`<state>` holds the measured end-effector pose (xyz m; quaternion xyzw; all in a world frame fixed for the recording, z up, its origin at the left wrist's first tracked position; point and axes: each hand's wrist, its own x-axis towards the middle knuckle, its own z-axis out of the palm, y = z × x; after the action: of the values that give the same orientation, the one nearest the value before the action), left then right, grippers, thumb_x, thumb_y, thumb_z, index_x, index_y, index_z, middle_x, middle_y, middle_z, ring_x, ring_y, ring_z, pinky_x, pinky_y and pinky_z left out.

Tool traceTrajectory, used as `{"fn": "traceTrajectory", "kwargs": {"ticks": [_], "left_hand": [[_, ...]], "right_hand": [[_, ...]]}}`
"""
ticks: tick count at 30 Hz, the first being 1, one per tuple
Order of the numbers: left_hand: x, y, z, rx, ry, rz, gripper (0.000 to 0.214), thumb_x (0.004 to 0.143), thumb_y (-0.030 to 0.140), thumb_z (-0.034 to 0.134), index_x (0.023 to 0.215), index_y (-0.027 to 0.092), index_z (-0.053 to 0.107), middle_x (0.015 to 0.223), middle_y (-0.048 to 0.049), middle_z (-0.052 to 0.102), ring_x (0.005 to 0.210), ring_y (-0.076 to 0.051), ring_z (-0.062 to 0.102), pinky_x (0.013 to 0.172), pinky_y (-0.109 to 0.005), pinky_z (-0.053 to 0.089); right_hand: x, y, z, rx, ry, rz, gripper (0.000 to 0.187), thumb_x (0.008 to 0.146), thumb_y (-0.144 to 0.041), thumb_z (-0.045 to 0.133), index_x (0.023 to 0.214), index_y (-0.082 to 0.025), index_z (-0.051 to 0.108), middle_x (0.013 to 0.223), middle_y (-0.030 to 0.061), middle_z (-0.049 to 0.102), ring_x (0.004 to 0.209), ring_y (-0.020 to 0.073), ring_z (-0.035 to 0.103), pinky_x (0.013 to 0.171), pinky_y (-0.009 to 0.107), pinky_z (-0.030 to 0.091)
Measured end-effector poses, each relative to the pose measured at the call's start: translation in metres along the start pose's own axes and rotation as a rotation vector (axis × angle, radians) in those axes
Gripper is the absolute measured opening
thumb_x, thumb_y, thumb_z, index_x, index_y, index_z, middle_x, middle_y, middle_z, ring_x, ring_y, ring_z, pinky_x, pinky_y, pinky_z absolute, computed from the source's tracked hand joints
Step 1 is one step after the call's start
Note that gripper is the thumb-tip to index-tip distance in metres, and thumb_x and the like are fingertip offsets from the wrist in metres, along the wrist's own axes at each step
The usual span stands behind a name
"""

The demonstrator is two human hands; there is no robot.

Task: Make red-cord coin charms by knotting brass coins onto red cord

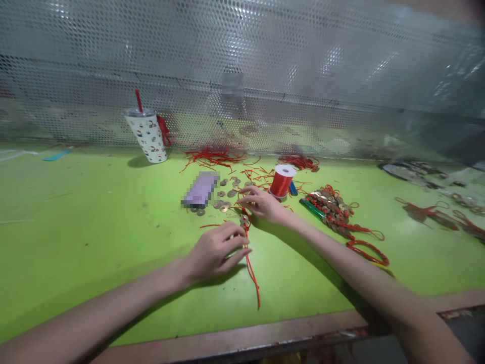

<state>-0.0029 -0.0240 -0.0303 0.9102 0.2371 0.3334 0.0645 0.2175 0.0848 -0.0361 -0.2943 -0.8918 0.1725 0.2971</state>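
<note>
A small coin (244, 220) knotted with red cord (253, 280) lies on the green table between my two hands, its loose ends trailing toward me. My left hand (222, 247) rests over this cord just below the coin, fingers bent and apart. Beyond the coin, my right hand (261, 205) has its fingertips drawn together at the upper end of the cord; the exact grip is small and partly hidden. Several loose brass-coloured coins (231, 193) are scattered past my fingers. A spool of red cord (281, 182) stands upright just behind my right hand.
A pixelated phone-like purple object (201, 189) lies left of the coins. Right are a pile of corded coins (333, 206), a green stick-like tool (312, 208) and a red ring (367, 252). A straw cup (147, 135) stands near the perforated metal screen (189, 101). Cut cords (214, 157) lie behind.
</note>
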Motion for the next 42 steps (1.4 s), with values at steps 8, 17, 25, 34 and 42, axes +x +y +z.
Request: {"fn": "traceTrajectory", "kwargs": {"ticks": [8, 17, 25, 34, 42], "left_hand": [[0.001, -0.008, 0.010, 0.056, -0.081, -0.129, 0.033, 0.101, 0.030, 0.053, 0.128, 0.014, 0.062, 0.131, -0.0172, 0.066, 0.128, -0.030, 0.059, 0.108, -0.053, 0.051], [-0.001, -0.010, 0.010, 0.098, -0.114, -0.091, 0.034, 0.103, 0.030, 0.050, 0.127, 0.011, 0.064, 0.133, -0.0183, 0.068, 0.130, -0.030, 0.060, 0.109, -0.052, 0.052], [0.000, -0.009, 0.006, 0.081, -0.142, -0.098, 0.035, 0.103, 0.029, 0.051, 0.132, 0.013, 0.062, 0.135, -0.0180, 0.066, 0.131, -0.030, 0.059, 0.108, -0.053, 0.053], [-0.002, -0.013, 0.010, 0.108, -0.137, -0.068, 0.036, 0.104, 0.030, 0.050, 0.131, 0.010, 0.062, 0.135, -0.0194, 0.066, 0.131, -0.031, 0.058, 0.107, -0.052, 0.053], [-0.003, -0.011, 0.009, 0.128, -0.139, -0.070, 0.037, 0.104, 0.030, 0.051, 0.134, 0.012, 0.059, 0.137, -0.0186, 0.065, 0.130, -0.031, 0.059, 0.106, -0.053, 0.055]], "right_hand": [[-0.001, -0.026, 0.000, 0.129, 0.086, 0.247, 0.025, 0.101, -0.037, 0.052, 0.109, -0.018, 0.067, 0.094, 0.0076, 0.070, 0.086, 0.0218, 0.065, 0.081, 0.037, 0.051], [-0.020, -0.050, -0.005, 0.596, 0.254, 0.348, 0.035, 0.087, -0.031, 0.068, 0.121, -0.024, 0.060, 0.095, 0.0026, 0.065, 0.087, 0.0186, 0.064, 0.079, 0.034, 0.052], [-0.060, -0.057, -0.047, 0.269, -0.021, 0.402, 0.032, 0.101, -0.042, 0.052, 0.090, -0.018, 0.070, 0.067, 0.0003, 0.061, 0.060, 0.0154, 0.055, 0.058, 0.028, 0.040], [-0.076, -0.010, -0.077, -0.131, 0.072, 0.439, 0.038, 0.101, -0.042, 0.050, 0.081, -0.017, 0.069, 0.065, 0.0018, 0.063, 0.056, 0.0156, 0.051, 0.057, 0.028, 0.035], [-0.072, 0.017, -0.048, -0.348, 0.032, 0.295, 0.019, 0.099, -0.036, 0.057, 0.094, -0.018, 0.059, 0.098, 0.0132, 0.066, 0.090, 0.0271, 0.061, 0.080, 0.038, 0.048]]}}
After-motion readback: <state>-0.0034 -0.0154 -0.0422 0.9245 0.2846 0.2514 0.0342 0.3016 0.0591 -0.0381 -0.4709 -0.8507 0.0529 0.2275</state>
